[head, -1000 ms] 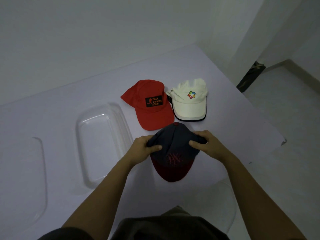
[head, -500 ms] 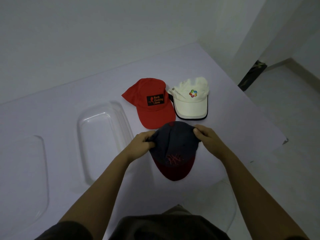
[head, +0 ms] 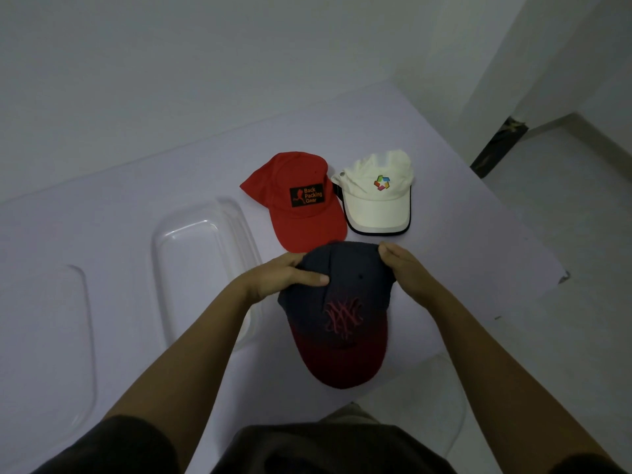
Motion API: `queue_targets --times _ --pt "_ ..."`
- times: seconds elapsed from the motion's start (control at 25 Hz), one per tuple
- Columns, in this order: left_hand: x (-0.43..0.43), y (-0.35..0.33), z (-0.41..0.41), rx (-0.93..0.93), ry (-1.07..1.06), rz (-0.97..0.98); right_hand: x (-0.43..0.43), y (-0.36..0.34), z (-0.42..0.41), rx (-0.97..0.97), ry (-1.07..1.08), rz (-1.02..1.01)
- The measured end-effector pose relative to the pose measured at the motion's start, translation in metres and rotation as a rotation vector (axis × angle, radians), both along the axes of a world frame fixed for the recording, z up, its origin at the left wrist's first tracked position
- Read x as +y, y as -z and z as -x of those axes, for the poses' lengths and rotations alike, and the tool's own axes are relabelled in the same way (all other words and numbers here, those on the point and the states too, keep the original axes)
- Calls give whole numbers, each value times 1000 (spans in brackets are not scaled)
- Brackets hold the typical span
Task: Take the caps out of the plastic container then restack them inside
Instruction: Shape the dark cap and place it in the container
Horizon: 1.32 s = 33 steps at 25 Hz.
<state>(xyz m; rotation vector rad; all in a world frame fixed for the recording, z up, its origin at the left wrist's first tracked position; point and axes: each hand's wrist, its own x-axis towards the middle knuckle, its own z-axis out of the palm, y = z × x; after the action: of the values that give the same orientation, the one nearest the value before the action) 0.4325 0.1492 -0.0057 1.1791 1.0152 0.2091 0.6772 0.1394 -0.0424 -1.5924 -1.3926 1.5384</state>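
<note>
Container [head: 160, 268] left of near cap [head: 345, 295], behind it patch cap [head: 301, 220] left of logo cap [head: 376, 206]

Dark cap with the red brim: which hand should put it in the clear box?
Probably the left hand. It and the right hand both grip the dark cap, but the clear container lies on the left side, beside that arm; the right would have to reach across.

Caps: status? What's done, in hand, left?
Done: removal looks complete. The clear plastic container holds no caps, and the red cap and white cap lie side by side on the table.
In hand: the left hand and right hand both grip the navy cap by its crown.
Left: restacking all three inside; none is in yet.
</note>
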Motion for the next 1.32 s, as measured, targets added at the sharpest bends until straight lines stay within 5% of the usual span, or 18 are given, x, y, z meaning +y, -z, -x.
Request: queue_targets --times 0.2,0.48,0.72,0.92,1.12,1.32 --pt "1 10 2 -64 -92 123 -2 -2 1 25 -32 -23" --pt "-4 15 -2 -200 -321 114 -16 28 17 598 202 190" --pt "-2 9 -5 -62 -285 -69 -11 32 34 200 378 434" --pt "-4 5 1 37 -422 -149 -4 25 44 354 528 360" --pt "-9 13 17 106 -336 -61 0 14 39 426 630 380" --pt "-15 24 17 -32 -474 43 -1 9 39 403 659 386"
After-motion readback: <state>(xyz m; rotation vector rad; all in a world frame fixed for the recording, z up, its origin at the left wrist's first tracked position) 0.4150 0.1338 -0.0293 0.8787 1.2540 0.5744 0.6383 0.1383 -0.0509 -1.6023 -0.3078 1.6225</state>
